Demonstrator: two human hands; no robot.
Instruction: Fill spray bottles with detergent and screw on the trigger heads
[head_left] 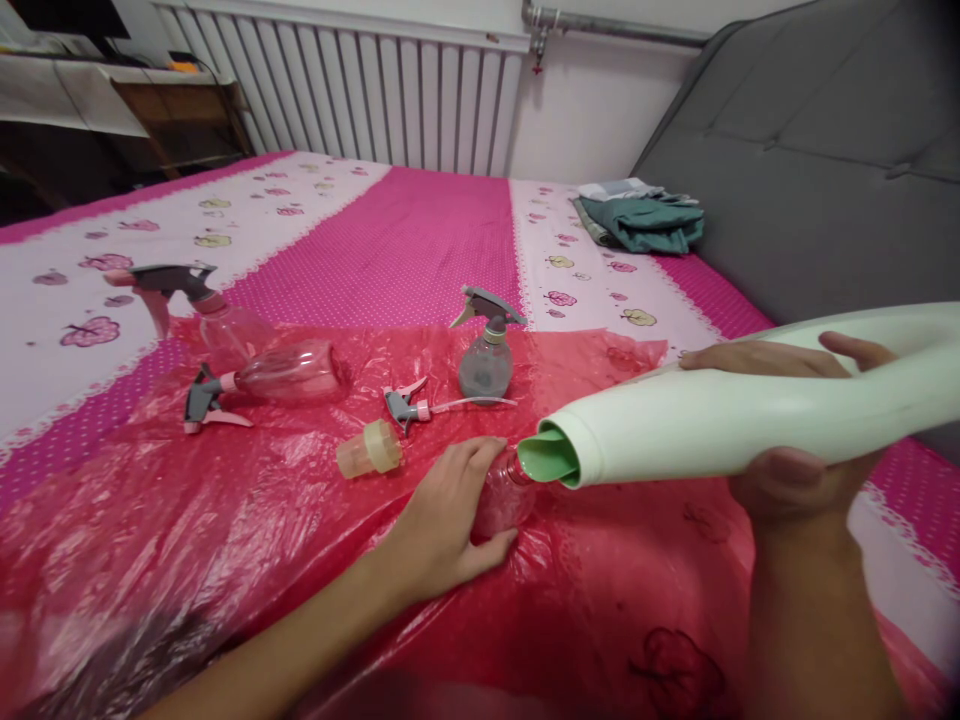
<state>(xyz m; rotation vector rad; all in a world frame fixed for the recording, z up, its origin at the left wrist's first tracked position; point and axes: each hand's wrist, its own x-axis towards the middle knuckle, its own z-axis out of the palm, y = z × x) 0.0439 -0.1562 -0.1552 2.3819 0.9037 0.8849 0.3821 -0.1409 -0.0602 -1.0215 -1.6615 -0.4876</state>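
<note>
Bed [420,230] draped with a red plastic sheet [225,520], over which the right hand [787,480], grip clenched around a white jug [712,420], holds it tilted (green spout [547,458] at the bottle's mouth), while the left hand [450,510] grasps the small clear bottle [510,495] on the sheet, near a loose cap [369,449].

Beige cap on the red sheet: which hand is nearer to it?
Left. The left hand grips the small clear bottle just right of the beige cap; the right hand holds the white detergent bottle far off to the right.
</note>
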